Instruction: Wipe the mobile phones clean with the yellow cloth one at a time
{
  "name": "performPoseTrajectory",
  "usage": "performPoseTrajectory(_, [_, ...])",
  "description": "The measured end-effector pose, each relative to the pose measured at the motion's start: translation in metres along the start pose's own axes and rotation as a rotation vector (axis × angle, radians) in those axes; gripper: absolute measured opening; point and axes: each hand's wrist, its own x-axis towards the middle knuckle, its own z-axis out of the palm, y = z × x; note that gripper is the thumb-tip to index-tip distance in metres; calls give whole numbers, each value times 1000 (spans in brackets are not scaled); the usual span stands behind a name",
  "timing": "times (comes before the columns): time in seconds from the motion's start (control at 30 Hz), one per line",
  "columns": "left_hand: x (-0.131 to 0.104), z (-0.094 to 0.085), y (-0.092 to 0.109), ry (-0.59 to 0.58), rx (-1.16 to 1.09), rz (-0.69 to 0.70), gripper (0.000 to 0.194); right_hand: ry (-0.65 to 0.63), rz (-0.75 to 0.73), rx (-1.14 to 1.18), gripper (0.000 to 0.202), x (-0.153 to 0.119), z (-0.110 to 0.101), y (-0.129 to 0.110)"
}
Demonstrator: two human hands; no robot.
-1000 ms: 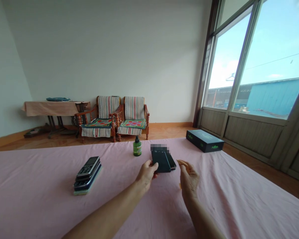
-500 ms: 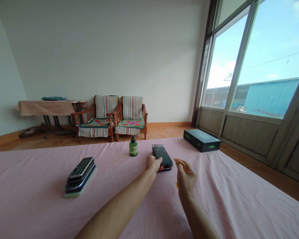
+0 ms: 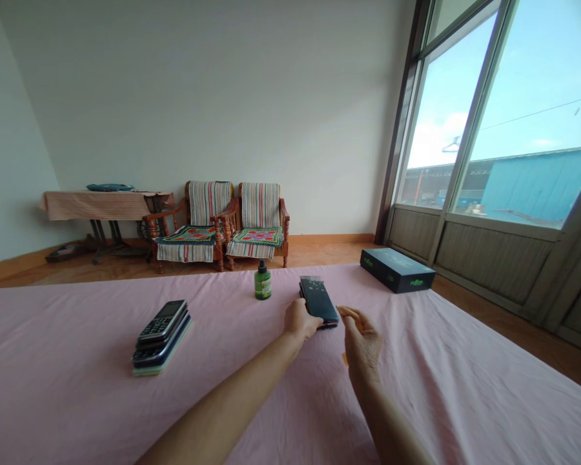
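In the middle of the pink sheet lies a small stack of dark, flat phones [image 3: 319, 301], the top one with a pale pattern at its far end. My left hand [image 3: 301, 320] grips the near left side of this stack, its fingers partly hidden. Just right of the stack, my right hand [image 3: 364, 342] is closed on a folded tan cloth [image 3: 348, 312]; an orange-yellow bit of it peeks out below the palm. Further left sits another stack of phones, topped by a keypad phone [image 3: 163, 321].
A green pump bottle [image 3: 262, 281] stands behind my left hand. Toward the back right lies a black box [image 3: 397, 270] with green marks. Beyond the pink sheet [image 3: 232, 336] are two wooden armchairs [image 3: 260, 210], a cloth-covered table [image 3: 97, 205] and a glazed door [image 3: 465, 129].
My left hand has shifted its hold, with the thumb no longer over the top of the stack. The right hand keeps its place with the cloth. The view has turned slightly left.
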Motion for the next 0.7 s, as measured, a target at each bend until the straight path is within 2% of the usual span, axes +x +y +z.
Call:
performPoseTrajectory(0.17, [-9,-3,5,-26,177,50,28,-16,3,-3,24,0,0,0])
performPoseTrajectory(0.33, [-15,-7,3,16,254,115,27,-40,-10,-9,24,-1,1,2])
performPoseTrajectory(0.4, [-20,-12,-2,44,261,147,37,-51,-13,-13,24,-2,3,2])
performPoseTrajectory(0.47, [-28,-20,-10,69,254,184,64,-69,-16,-14,23,-5,4,1])
performPoseTrajectory(0.5, [-33,-25,-15,73,247,204,70,-79,-18,-14,22,-7,5,0])
performPoseTrajectory(0.7, [-65,-64,-45,34,204,282,58,-124,-14,3,16,-17,13,-8])
